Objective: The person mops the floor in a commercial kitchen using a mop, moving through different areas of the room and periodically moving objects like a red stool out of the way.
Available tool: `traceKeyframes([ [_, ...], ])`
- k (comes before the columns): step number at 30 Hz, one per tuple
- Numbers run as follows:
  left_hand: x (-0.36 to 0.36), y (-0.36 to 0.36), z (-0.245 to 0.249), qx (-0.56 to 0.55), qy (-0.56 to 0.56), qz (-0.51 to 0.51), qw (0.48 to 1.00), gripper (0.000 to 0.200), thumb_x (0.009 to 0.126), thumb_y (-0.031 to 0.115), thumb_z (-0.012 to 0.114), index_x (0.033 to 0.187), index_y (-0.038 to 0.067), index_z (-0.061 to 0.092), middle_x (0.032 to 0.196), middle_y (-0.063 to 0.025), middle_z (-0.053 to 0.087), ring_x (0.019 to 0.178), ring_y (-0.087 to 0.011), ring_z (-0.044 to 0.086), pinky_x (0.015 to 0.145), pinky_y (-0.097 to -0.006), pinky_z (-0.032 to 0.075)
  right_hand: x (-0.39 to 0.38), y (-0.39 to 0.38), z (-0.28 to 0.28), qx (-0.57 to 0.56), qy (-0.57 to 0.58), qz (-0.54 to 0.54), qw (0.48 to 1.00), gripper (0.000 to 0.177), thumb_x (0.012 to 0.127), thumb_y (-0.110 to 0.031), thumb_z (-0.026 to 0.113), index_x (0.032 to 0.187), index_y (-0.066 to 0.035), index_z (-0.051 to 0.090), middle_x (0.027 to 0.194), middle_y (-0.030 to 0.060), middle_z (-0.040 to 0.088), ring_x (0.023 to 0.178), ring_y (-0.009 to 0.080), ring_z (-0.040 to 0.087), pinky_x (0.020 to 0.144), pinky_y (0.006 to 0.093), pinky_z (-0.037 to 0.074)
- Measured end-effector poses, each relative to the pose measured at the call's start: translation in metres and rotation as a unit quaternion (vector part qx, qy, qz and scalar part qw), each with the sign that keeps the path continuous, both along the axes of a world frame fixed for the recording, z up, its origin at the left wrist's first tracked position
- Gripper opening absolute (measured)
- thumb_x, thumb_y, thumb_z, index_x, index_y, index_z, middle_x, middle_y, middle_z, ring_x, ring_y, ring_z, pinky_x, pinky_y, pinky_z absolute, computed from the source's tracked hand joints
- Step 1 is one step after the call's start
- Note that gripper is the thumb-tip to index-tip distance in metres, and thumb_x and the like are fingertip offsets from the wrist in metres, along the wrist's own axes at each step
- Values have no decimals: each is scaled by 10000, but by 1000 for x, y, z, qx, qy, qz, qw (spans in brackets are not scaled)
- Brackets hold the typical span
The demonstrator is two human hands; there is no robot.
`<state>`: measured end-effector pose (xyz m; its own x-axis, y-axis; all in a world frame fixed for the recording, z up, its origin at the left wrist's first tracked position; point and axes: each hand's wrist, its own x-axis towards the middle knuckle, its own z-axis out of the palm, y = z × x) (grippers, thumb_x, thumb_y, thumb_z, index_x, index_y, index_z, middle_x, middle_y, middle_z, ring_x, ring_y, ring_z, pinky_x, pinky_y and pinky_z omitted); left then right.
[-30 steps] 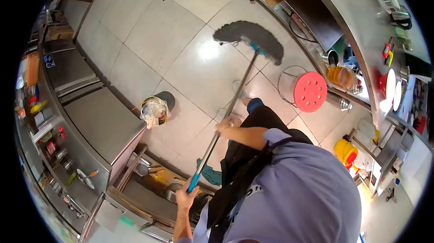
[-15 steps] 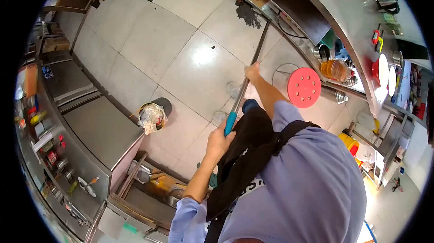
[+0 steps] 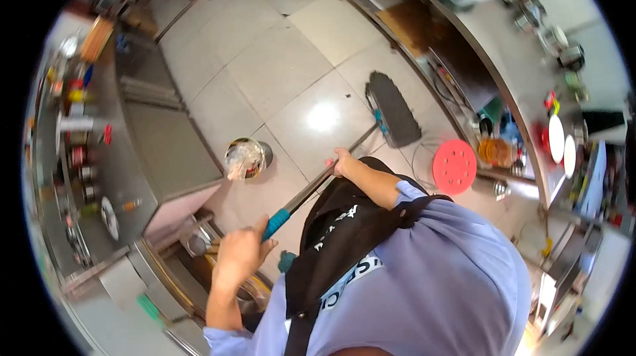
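Note:
A flat mop with a dark grey pad (image 3: pixel 395 111) lies on the tiled floor, its pad near the counter at the right. Its metal pole (image 3: pixel 311 187) runs diagonally toward me and ends in a teal grip (image 3: pixel 275 222). My left hand (image 3: pixel 242 250) is closed around the end of this grip. Farther down the pole, my right hand (image 3: pixel 341 162) is wrapped around the shaft. A black apron hangs over my front, just below the pole.
A bin with a bag of waste (image 3: pixel 248 158) stands on the floor at the left. A red round stool (image 3: pixel 454 166) is close to the mop pad. Steel counters (image 3: pixel 487 31) line the right, and a steel cabinet (image 3: pixel 172 147) the left.
The mop pad has come back toward me from beside the far counter and now shows fully. Both hands have moved left and nearer with the pole. My view has shifted.

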<state>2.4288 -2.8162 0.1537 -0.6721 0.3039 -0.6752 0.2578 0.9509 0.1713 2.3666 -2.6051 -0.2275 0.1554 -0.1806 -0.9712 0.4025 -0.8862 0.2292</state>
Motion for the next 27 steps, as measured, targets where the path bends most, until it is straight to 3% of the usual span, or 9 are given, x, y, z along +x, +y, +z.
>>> traceKeyframes([
  [1,7,-9,8,-5,29,-14,999,458,770,278,606,1173,91,492,742,-178,605,710,-354,596,628,-426,472,-1,-20,-24,48,5,54,997,307,808,-291,562,1013,-86,463,850,70,463,610,165,475,453,299,429],
  [4,21,-51,29,32,131,-6,991,401,736,285,631,1080,90,569,704,-147,597,666,-327,590,595,-410,466,-14,-52,9,61,-27,67,996,207,809,-280,562,906,-110,494,849,61,474,576,162,474,453,273,423],
  [10,41,-123,47,180,215,150,948,380,635,180,673,983,36,627,745,-163,594,656,-321,578,579,-368,448,-45,-89,86,28,9,76,997,202,807,-218,578,872,-73,453,711,69,471,507,142,452,443,270,423],
  [11,43,-131,51,191,182,201,943,400,623,158,667,989,3,619,732,-171,589,628,-311,574,569,-335,446,-50,-94,97,22,19,72,997,204,809,-214,575,879,-74,444,711,72,469,506,141,451,441,271,423],
  [13,44,-140,48,228,175,258,922,411,619,154,666,992,-12,613,718,-173,584,611,-292,572,568,-314,443,-61,-104,105,20,61,77,995,207,823,-188,551,913,-69,407,698,74,450,500,142,440,443,273,425],
  [15,46,-150,35,269,193,299,895,425,622,142,670,1001,-38,602,708,-166,581,596,-238,569,580,-285,439,-87,-115,107,15,70,99,992,175,830,-186,545,851,-59,426,664,65,460,496,148,454,450,275,437],
  [21,28,-122,15,263,187,438,839,398,642,89,669,1015,-30,600,711,-122,575,612,-180,550,590,-267,433,-172,-132,123,25,143,189,971,137,840,-151,512,882,-45,437,726,95,472,540,165,463,476,286,444],
  [23,1,-100,12,264,200,470,818,403,637,29,664,1031,-19,597,743,-116,588,623,-168,555,604,-255,437,-211,-136,111,38,179,229,956,121,836,-132,503,884,-42,437,721,93,468,536,165,459,471,286,440],
  [27,-69,-62,-29,256,145,536,791,420,711,58,648,1111,-15,544,901,-166,620,730,-196,596,677,-270,465,-293,-135,68,75,238,315,916,88,820,-74,500,853,-18,439,683,97,462,525,173,459,451,312,448],
])
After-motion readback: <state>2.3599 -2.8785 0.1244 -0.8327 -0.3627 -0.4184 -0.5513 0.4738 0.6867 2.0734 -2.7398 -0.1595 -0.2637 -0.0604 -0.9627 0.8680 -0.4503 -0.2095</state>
